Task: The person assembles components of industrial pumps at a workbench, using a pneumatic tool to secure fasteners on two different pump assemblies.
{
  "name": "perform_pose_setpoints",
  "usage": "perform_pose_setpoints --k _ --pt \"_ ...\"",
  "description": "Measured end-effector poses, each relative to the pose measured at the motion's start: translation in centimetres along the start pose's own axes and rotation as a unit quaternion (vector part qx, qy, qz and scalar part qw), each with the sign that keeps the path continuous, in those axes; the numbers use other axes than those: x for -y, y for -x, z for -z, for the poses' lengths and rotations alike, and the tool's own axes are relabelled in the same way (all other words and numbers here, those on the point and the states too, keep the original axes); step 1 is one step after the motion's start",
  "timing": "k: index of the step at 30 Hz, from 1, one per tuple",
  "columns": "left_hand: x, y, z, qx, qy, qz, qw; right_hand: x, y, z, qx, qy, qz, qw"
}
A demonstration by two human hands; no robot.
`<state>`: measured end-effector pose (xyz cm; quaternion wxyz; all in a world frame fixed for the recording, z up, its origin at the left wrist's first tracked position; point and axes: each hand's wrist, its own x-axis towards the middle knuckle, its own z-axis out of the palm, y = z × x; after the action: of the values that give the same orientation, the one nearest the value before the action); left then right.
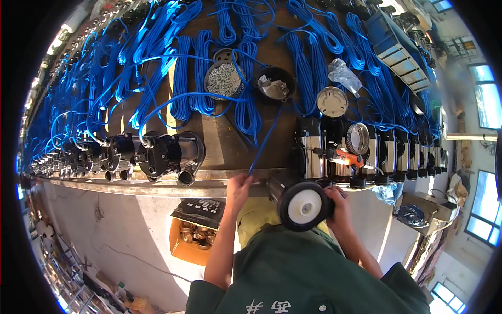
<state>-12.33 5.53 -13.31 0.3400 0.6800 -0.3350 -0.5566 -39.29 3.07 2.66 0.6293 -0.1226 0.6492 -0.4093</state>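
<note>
At the bench's near edge, my right hand (339, 203) is closed on the side of a black cylindrical pump (285, 194). The pump lies tilted, its round end with a white disc (305, 206) facing me. To its left my left hand (239, 188) pinches a blue cable (263, 145), close to the pump's far end. That cable runs up the bench toward the coiled bundles. My fingertips partly hide where cable and pump come near each other, so I cannot tell whether they are joined.
Assembled black pumps (168, 157) line the bench edge on the left; shiny cylinders (312, 146) stand right, near an orange power tool (342, 157). Beyond are a screw bowl (225, 80), a black bowl (275, 85), blue cable coils (180, 78) and a blue crate (397, 49). A cardboard box (188, 248) sits below.
</note>
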Motion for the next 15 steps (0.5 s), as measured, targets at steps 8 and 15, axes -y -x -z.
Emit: perform_pose_setpoints --k 8,15 --pt "-10.6 -2.5 -3.5 0.080 -0.060 -0.057 0.993 0.6 0.1 -1.0 0.003 0.029 0.022 0.999" --pt "-10.4 -6.9 -8.8 0.232 -0.083 -0.018 0.969 4.0 1.1 6.2 0.085 0.146 0.192 0.967"
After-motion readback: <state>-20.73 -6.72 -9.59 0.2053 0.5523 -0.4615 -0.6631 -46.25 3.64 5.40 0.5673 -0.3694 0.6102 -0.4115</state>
